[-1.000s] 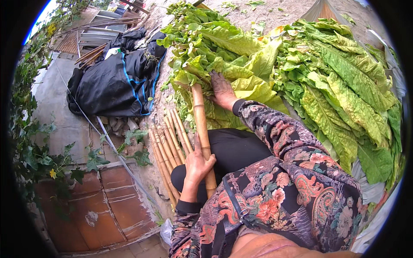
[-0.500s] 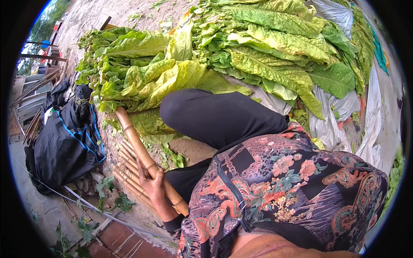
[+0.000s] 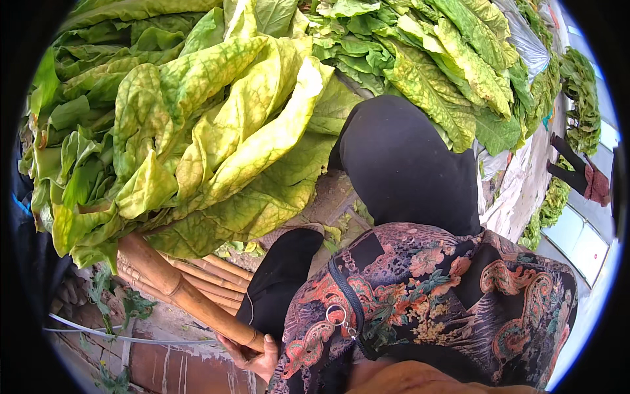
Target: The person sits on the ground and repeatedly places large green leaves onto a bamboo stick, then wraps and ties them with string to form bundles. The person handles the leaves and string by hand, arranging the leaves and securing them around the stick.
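My left hand [image 3: 257,358] is closed around the near end of a thick bamboo pole [image 3: 203,308], its thumb on top and its fingers beneath. Large yellow-green leaves [image 3: 216,131] hang in a dense bunch along the pole's far part, covering it from view. Behind the held pole, several thinner bamboo poles [image 3: 216,279] lie side by side on the ground. My right hand does not show.
A heap of broad green leaves [image 3: 433,72] lies at the far right, beside white plastic sheeting [image 3: 515,187]. My bent knee [image 3: 407,157] rises in the middle. A thin pale hose [image 3: 157,340] crosses the lower left. Another person [image 3: 581,172] is at the right edge.
The pole with its leaves has come up and nearer, and the bunch now fills the upper left. My left hand has shifted down to the pole's near end. The view has turned.
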`<action>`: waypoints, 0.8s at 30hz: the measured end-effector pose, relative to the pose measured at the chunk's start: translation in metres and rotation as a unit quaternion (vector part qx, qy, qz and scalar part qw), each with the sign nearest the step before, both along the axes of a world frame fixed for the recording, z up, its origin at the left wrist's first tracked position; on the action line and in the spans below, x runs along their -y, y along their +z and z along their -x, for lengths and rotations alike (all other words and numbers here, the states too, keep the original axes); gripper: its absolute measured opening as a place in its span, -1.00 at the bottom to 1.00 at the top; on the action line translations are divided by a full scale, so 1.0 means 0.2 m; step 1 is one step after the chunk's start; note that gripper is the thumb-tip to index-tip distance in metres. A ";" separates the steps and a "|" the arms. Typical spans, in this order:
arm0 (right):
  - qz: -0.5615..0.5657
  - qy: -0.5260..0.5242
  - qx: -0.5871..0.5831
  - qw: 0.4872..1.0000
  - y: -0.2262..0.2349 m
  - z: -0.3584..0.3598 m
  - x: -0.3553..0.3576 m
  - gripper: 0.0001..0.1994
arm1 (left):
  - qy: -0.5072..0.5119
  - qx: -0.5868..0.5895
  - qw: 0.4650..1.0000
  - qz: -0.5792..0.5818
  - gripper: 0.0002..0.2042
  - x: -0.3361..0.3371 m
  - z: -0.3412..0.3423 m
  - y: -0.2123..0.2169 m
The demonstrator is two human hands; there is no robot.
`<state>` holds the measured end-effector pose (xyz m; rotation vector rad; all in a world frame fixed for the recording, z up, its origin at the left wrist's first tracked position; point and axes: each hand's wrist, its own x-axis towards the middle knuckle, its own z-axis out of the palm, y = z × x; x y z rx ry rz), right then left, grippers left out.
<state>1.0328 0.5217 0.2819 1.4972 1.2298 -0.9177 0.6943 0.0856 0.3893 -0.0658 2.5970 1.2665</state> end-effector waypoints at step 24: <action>0.101 -0.204 -0.053 0.972 -0.04 -1.18 -0.71 -0.29 | -0.057 -0.094 0.979 -0.172 -0.25 -0.41 0.26 0.02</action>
